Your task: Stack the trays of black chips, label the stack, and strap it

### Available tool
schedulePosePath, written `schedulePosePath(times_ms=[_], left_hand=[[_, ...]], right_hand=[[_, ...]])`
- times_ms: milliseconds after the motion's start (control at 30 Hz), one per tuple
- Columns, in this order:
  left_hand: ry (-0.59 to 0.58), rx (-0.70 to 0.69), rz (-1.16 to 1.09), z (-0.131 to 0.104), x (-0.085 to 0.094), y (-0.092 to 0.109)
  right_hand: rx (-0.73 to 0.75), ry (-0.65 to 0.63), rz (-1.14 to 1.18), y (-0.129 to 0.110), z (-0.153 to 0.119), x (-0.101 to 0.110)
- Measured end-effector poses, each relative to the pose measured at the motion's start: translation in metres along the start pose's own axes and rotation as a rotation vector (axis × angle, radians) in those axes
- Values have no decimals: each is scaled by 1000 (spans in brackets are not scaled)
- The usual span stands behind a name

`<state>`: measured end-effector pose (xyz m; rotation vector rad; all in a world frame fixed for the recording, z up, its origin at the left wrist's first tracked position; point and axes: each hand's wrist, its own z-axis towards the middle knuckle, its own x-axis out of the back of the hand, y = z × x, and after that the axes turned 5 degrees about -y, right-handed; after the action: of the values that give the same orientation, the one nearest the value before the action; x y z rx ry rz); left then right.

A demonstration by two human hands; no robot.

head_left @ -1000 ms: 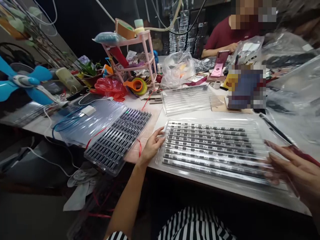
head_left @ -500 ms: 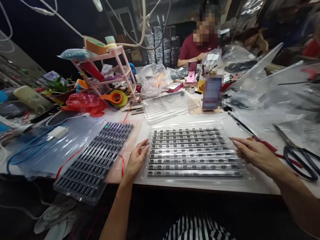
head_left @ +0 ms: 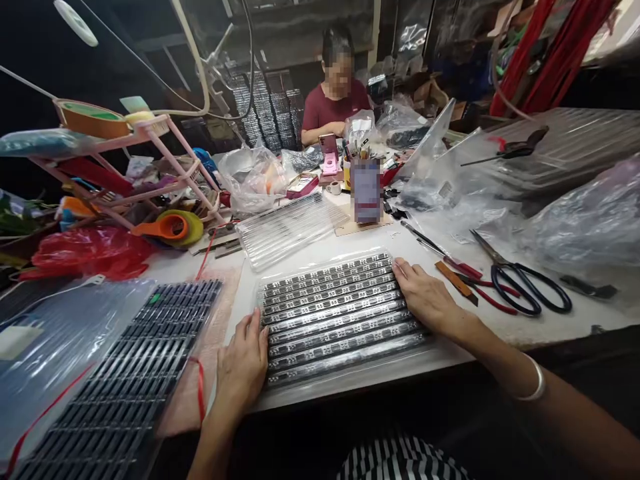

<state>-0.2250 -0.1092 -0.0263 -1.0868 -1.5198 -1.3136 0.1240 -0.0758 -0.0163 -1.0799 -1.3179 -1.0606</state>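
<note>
In front of me lies a clear plastic tray [head_left: 310, 272] filled with rows of dark strips [head_left: 333, 303] that carry pale marks. My left hand [head_left: 243, 357] grips the tray's left edge, its thumb along the side. At the opposite edge, my right hand [head_left: 425, 293] holds the tray near its far right corner, fingers over the rim. Part of the right rim is hidden under that hand. Left of my left hand, a second tray [head_left: 120, 373] packed with dark strips slants across the table edge. Behind the held tray sits another clear ribbed tray [head_left: 285, 230].
Scissors [head_left: 515, 273], red-handled pliers [head_left: 465, 268] and an orange-brown cutter [head_left: 455, 283] lie to the right. A phone [head_left: 367, 193] stands behind. Left are a pink rack [head_left: 170, 143] and red bag [head_left: 90, 250]. Across the table sits a person in a maroon shirt [head_left: 320, 113].
My view has swung to the right, bringing more of the right side into sight. The held tray is now tilted slightly, its right side farther away; both hands stay at its edges.
</note>
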Motion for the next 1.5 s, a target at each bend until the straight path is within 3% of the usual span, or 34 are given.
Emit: schedulePosePath(times_ms=[167, 400, 533, 733, 833, 967, 1067, 1233, 1367, 1500], left_hand=[[1, -13, -10, 2, 1, 1], [147, -176, -538, -8, -14, -26], [139, -263, -577, -25, -18, -26], [158, -229, -539, -28, -16, -19], [76, -270, -480, -47, -6, -28], [-15, -453, -353, -94, -1, -41], [73, -512, -202, -113, -13, -46], [382, -567, -112, -102, -40, -56], [400, -573, -141, -95, -41, -66], [398, -551, -172, -99, -42, -69]], right_hand=[[78, -33, 5, -2, 11, 0], [59, 110, 131, 5, -1, -8], [72, 205, 249, 12, -6, -16], [131, 220, 408, 21, -15, -19], [188, 171, 504, 32, -30, -18], [257, 116, 619, 48, -44, -17], [282, 126, 645, 50, -45, -17], [345, 100, 595, 54, -64, -12], [510, 26, 436, 62, -106, -10], [497, 174, 250, 55, -129, -23]])
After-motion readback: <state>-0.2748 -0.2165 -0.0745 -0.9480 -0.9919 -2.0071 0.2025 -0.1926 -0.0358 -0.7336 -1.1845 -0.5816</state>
